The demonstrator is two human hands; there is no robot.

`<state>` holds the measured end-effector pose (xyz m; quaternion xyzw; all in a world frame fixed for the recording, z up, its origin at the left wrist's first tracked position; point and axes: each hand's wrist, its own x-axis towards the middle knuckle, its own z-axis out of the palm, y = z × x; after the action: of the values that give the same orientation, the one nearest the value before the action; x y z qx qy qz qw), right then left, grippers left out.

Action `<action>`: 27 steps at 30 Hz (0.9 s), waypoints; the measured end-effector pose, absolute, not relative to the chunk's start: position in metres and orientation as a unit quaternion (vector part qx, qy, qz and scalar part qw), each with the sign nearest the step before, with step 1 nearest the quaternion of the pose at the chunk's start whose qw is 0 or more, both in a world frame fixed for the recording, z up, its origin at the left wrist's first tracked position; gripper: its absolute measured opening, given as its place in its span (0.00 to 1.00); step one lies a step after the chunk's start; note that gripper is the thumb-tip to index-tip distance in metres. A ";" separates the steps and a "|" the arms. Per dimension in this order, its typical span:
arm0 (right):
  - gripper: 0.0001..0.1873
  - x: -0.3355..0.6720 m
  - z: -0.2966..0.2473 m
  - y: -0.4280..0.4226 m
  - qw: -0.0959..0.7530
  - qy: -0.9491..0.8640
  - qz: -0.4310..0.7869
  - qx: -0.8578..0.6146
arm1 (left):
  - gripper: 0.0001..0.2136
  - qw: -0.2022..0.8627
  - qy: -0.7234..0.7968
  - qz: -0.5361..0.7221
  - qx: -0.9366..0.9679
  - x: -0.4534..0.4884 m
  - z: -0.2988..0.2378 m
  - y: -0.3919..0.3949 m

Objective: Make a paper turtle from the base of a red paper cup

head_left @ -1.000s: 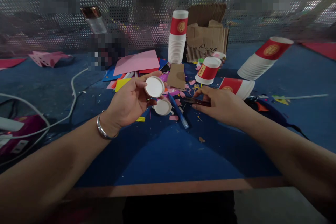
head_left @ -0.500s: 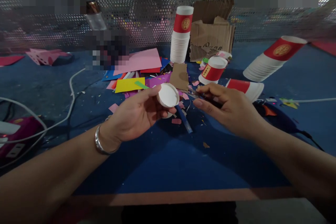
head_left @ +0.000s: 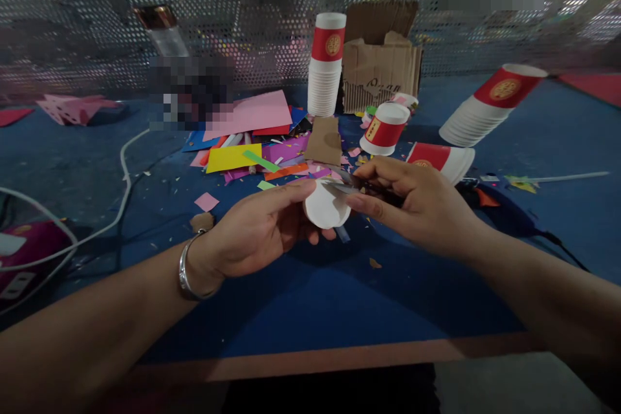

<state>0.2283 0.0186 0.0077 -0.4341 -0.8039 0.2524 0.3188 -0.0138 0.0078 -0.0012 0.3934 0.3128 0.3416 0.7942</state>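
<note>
Between thumb and fingers, my left hand holds a small white round piece that looks like a paper cup bottom, tilted toward me. My right hand grips a pair of scissors, whose blades reach over the upper edge of the white piece. Whether the blades cut into it I cannot tell. Just beyond my hands lie a piece of brown cardboard, a yellow paper and a green strip. A red and white paper cup lies on its side behind my right hand.
A tall stack of paper cups stands before a cardboard box. Another stack leans at right. An upside-down cup, pink paper, a white cable and a dark blue corded tool lie around the blue table.
The white piece has turned and moved slightly right and down in my left hand. My right hand has brought the scissors left, onto its edge.
</note>
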 end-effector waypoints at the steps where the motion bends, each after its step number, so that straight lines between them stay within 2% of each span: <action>1: 0.22 0.228 0.009 0.017 0.312 -0.804 0.258 -0.435 | 0.15 0.792 0.311 0.341 0.399 -0.014 -0.002 0.007; 5: 0.24 0.228 0.013 0.013 0.304 -0.808 0.264 -0.431 | 0.15 0.789 0.298 0.338 0.417 -0.014 -0.004 0.007; 17: 0.20 0.231 0.009 0.010 0.308 -0.809 0.271 -0.421 | 0.16 0.803 0.261 0.321 0.429 -0.015 -0.008 0.009; 27: 0.25 0.230 0.015 0.014 0.322 -0.799 0.300 -0.410 | 0.12 0.809 0.232 0.317 0.437 -0.016 -0.002 0.006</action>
<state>0.2303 0.0137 0.0155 -0.4099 -0.7990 0.2995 0.3222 -0.0164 0.0063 -0.0022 0.4371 0.2322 0.3170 0.8090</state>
